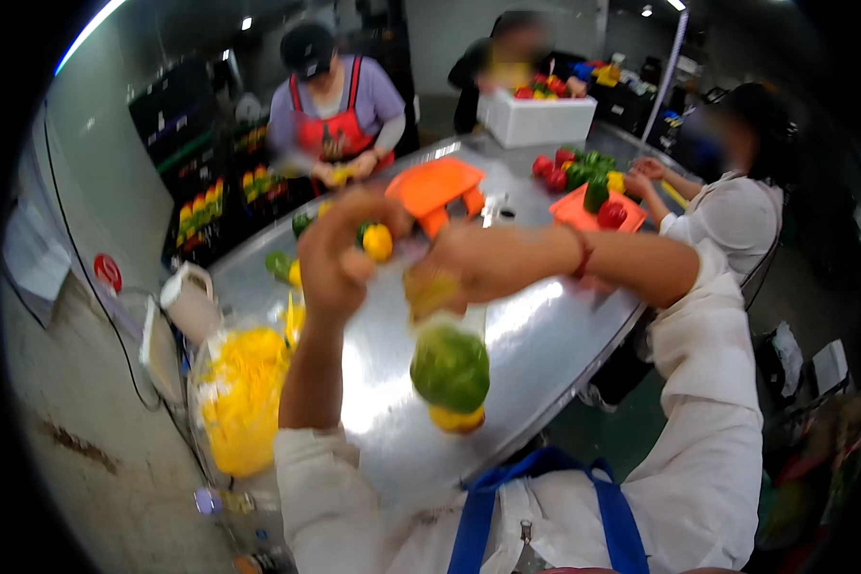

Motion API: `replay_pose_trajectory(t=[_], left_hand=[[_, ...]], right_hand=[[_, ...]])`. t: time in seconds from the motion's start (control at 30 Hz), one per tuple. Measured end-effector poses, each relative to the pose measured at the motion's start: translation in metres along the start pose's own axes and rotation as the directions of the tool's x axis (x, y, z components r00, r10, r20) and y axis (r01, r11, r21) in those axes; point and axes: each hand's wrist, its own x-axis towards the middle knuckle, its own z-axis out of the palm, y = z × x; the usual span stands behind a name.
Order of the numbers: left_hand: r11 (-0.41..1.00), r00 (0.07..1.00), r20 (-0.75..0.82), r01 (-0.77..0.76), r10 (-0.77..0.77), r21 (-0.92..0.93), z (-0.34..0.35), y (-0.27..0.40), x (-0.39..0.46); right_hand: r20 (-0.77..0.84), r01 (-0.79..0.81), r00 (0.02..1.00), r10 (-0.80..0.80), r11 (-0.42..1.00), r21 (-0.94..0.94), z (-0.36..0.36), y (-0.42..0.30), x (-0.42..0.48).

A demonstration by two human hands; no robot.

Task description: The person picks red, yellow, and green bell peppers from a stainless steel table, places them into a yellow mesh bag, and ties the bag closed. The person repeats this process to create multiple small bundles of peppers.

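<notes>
In front of me a green bell pepper (450,368) sits above a yellow bell pepper (458,418), seemingly inside a clear plastic bag. Its neck runs up to my right hand (484,264), whose blurred fingers are closed on it; something yellowish shows there. My left hand (341,255) is raised to the left, its fingers curled towards the right hand; motion blur hides whether it holds anything. Behind it, another yellow bell pepper (378,242) lies on the metal table (394,373).
Orange trays (434,185) stand on the table. At left is a clear bag of yellow strips (244,402). A co-worker in a red apron (336,136) and two others stand or sit around the table. A white foam box (542,120) holds peppers; loose peppers (581,172) lie nearby.
</notes>
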Motion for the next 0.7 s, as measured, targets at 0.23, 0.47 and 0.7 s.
replay_pose_trajectory(t=[0.23,0.47,0.7], left_hand=[[0.781,0.776,0.564,0.527,-0.281,-0.335,0.012,-0.031,-0.057],[0.748,0.79,0.396,0.593,-0.468,-0.298,0.024,-0.06,-0.057],[0.794,0.794,0.03,0.607,-0.608,0.017,0.039,-0.082,-0.082]], right_hand=[[-0.021,-0.099,0.995,0.099,0.995,-0.019,-0.005,0.017,0.021],[-0.044,-0.289,0.957,0.288,0.922,-0.258,-0.046,0.02,0.009],[0.223,0.271,0.962,-0.155,0.614,-0.742,0.018,-0.016,0.016]])
